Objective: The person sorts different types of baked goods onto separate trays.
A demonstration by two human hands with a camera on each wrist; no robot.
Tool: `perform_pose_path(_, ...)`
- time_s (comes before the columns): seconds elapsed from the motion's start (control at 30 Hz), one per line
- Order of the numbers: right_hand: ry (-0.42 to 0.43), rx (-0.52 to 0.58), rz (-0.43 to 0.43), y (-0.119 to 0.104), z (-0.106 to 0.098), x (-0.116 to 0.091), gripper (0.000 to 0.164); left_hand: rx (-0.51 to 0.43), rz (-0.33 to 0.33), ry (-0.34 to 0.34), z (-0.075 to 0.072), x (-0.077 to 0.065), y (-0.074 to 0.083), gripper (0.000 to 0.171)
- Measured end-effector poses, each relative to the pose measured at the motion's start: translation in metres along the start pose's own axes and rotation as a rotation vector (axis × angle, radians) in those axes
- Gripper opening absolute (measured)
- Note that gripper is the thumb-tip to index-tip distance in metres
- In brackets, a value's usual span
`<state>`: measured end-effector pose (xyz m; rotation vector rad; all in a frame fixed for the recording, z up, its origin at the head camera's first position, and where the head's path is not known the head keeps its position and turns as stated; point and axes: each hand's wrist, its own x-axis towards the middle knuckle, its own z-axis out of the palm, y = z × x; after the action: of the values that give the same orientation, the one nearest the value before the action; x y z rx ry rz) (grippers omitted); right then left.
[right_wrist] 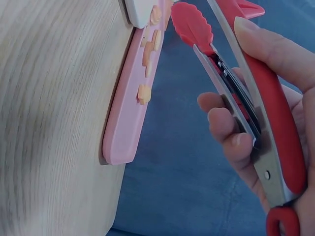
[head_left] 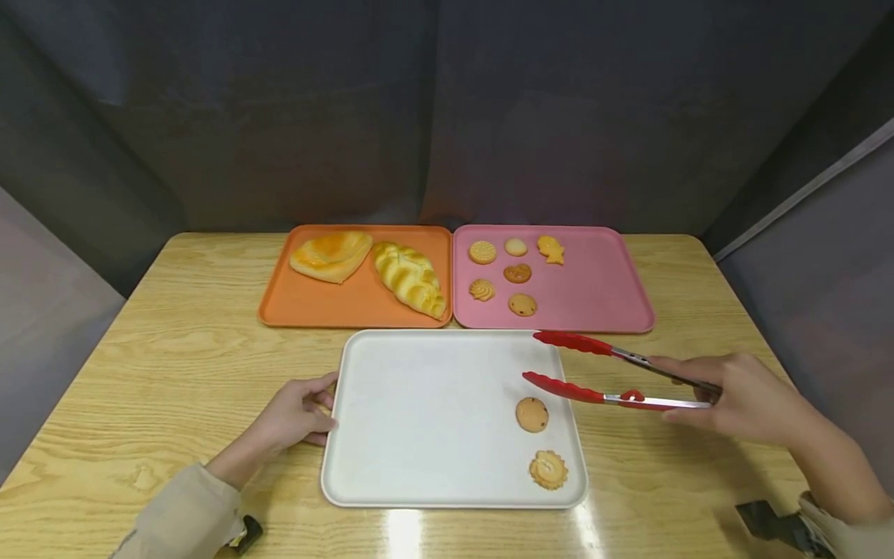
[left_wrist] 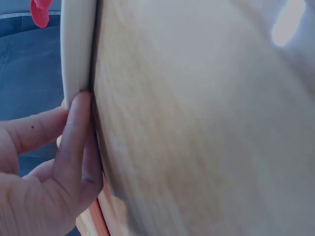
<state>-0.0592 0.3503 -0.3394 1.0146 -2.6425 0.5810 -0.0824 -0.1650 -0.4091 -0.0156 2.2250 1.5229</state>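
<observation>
A white tray lies on the table in front of me. My left hand rests at its left edge; the left wrist view shows the thumb and fingertips against the outer rim. My right hand grips red-tipped metal tongs by the handles. The tongs are spread apart with nothing between their tips, over the tray's upper right side. On the tray's right part lie a round cookie with dark specks and, nearer me, a ruffled flower-shaped cookie.
Behind the white tray, an orange tray holds a heart-shaped bread and a braided loaf. Beside it, a pink tray carries several small cookies, one fish-shaped. Dark curtains hang behind the wooden table.
</observation>
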Motion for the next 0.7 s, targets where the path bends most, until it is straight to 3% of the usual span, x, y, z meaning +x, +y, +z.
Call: perform_pose_path(0.7, -0.082, 0.059, 0.022, -0.021, 0.000, -0.018, 0.065, -0.010, 0.007, -0.005, 0.000, -0.002, 0.002, 0.071)
